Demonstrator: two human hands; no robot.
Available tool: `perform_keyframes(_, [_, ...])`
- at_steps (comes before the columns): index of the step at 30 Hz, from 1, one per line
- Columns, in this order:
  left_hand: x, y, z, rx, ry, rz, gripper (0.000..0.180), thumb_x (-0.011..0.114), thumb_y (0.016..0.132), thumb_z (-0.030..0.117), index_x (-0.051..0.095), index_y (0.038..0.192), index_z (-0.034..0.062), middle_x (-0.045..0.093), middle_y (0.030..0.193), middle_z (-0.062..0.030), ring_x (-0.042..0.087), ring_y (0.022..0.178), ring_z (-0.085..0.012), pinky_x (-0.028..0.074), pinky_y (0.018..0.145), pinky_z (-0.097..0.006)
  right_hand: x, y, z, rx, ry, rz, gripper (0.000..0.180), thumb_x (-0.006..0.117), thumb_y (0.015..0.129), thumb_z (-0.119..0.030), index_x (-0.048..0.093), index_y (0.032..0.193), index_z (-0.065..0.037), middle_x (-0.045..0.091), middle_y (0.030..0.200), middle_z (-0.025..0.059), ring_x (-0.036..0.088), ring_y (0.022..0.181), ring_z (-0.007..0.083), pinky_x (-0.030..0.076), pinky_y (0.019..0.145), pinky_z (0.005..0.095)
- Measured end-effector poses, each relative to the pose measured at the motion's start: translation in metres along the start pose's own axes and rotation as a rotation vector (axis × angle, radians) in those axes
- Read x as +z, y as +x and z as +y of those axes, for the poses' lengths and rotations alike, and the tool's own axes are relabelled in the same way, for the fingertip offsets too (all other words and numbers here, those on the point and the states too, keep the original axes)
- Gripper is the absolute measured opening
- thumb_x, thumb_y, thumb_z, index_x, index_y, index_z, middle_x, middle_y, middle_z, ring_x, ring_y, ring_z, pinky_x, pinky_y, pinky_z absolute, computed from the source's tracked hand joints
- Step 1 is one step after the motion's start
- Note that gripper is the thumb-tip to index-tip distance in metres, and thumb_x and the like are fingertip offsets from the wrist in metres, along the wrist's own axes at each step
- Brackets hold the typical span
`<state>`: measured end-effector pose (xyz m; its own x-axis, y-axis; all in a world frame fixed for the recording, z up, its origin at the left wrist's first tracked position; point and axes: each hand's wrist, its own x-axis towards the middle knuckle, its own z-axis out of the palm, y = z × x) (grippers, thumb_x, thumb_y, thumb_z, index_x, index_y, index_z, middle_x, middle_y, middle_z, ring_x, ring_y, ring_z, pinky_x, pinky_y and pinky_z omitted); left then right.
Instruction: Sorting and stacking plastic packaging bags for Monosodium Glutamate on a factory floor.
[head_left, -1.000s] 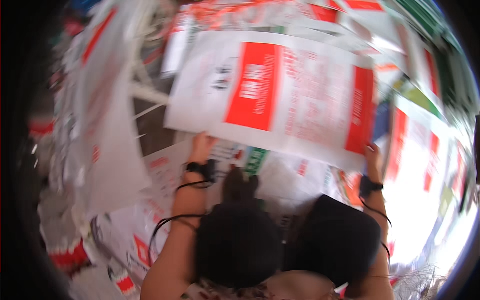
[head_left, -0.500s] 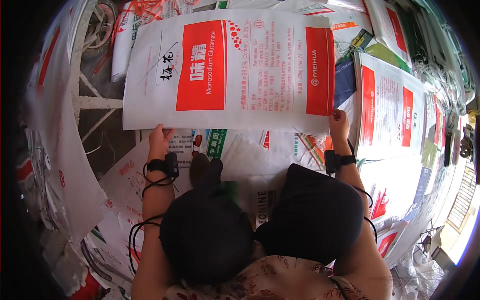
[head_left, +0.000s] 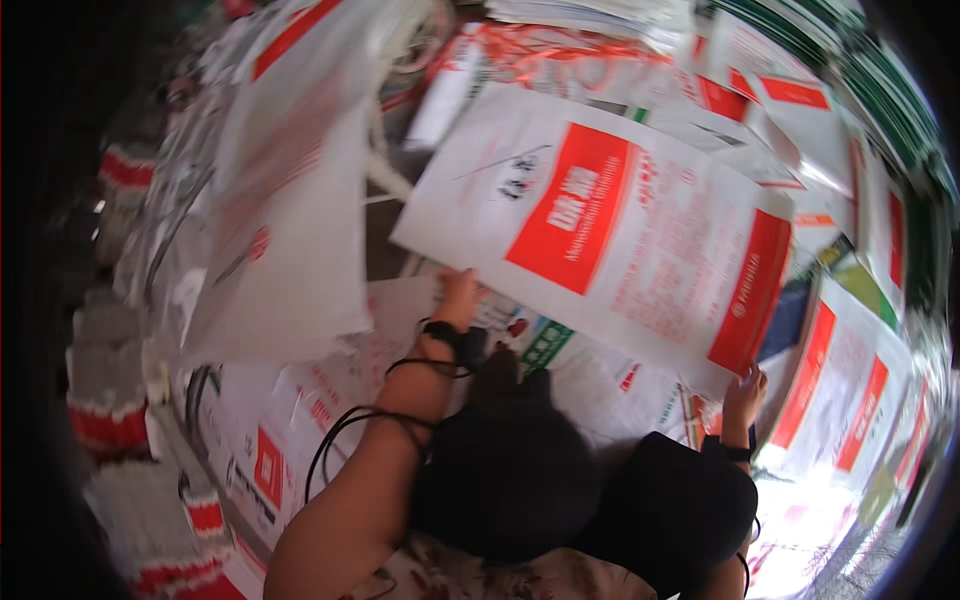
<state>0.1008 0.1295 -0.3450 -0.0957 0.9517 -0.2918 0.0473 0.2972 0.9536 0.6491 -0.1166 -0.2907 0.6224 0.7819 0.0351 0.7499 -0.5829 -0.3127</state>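
A flat white woven sack (head_left: 690, 235) with red printed panels is spread out in front of me, slanting down to the right. My left hand (head_left: 461, 298) is closed at its near edge toward the left end, the fingers partly hidden and a little blurred. At the near right corner, my right hand (head_left: 745, 398) pinches the sack beside its red end band. Both wrists carry black straps with small dark devices and cables.
Another white sack (head_left: 290, 200) hangs at my left. A stack of similar sacks (head_left: 840, 375) lies to the right, and orange-red strings (head_left: 560, 55) are tangled at the back. Bundled sacks (head_left: 110, 370) stand at the far left. My dark-covered knees (head_left: 510, 470) are close below.
The view has swung to the left, so everything appears shifted right and tilted. Both hands remain at the sack's near edge.
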Motion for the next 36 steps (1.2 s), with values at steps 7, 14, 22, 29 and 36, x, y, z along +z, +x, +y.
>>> perform_keyframes(7, [-0.005, -0.072, 0.105, -0.402, -0.099, -0.015, 0.043, 0.061, 0.091, 0.023, 0.045, 0.127, 0.0058, 0.051, 0.123, -0.0121, 0.054, 0.11, -0.0277, 0.053, 0.084, -0.046, -0.014, 0.019, 0.008, -0.124, -0.076, -0.11, 0.041, 0.066, 0.076, -0.015, 0.063, 0.116, -0.007, 0.054, 0.132, 0.0174, 0.049, 0.123, 0.0365, 0.041, 0.102, 0.0473])
perform_keyframes(14, [-0.091, -0.174, 0.199, 0.204, -0.832, 0.15, 0.063, 0.044, 0.098, 0.052, 0.035, 0.14, 0.0062, 0.05, 0.136, -0.0137, 0.051, 0.123, -0.0286, 0.047, 0.097, -0.046, -0.182, 0.075, -0.142, -0.562, 0.172, -0.193, 0.028, 0.059, 0.091, -0.017, 0.063, 0.114, -0.001, 0.066, 0.107, 0.0181, 0.062, 0.103, 0.0321, 0.048, 0.09, 0.0379])
perform_keyframes(22, [-0.159, -0.231, 0.3, 0.37, -0.645, 0.272, 0.05, 0.046, 0.099, 0.029, 0.032, 0.138, 0.0, 0.048, 0.133, -0.0195, 0.055, 0.12, -0.031, 0.052, 0.094, -0.046, -0.31, -0.077, -0.461, -1.343, 0.416, -0.417, 0.039, 0.066, 0.086, -0.012, 0.057, 0.122, -0.001, 0.059, 0.123, 0.0178, 0.056, 0.116, 0.0342, 0.045, 0.096, 0.0404])
perform_keyframes(29, [-0.119, -0.211, 0.35, 0.475, -0.413, 0.278, 0.045, 0.049, 0.093, 0.001, 0.034, 0.135, -0.001, 0.05, 0.127, -0.0167, 0.059, 0.11, -0.0228, 0.056, 0.081, -0.033, -0.234, -0.159, -0.58, -1.661, 0.248, 0.055, 0.068, 0.065, 0.083, -0.01, 0.033, 0.143, -0.006, 0.053, 0.13, 0.0226, 0.054, 0.117, 0.0375, 0.045, 0.098, 0.0419])
perform_keyframes(36, [-0.118, -0.208, 0.348, 0.572, -0.343, 0.178, 0.071, 0.058, 0.095, 0.021, 0.018, 0.152, 0.0042, 0.034, 0.146, -0.0171, 0.049, 0.122, -0.0206, 0.042, 0.099, -0.036, -0.248, -0.098, -0.638, -1.515, 0.225, 0.06, 0.028, 0.051, 0.089, -0.012, 0.06, 0.115, -0.01, 0.067, 0.088, 0.0206, 0.065, 0.079, 0.0402, 0.051, 0.069, 0.05])
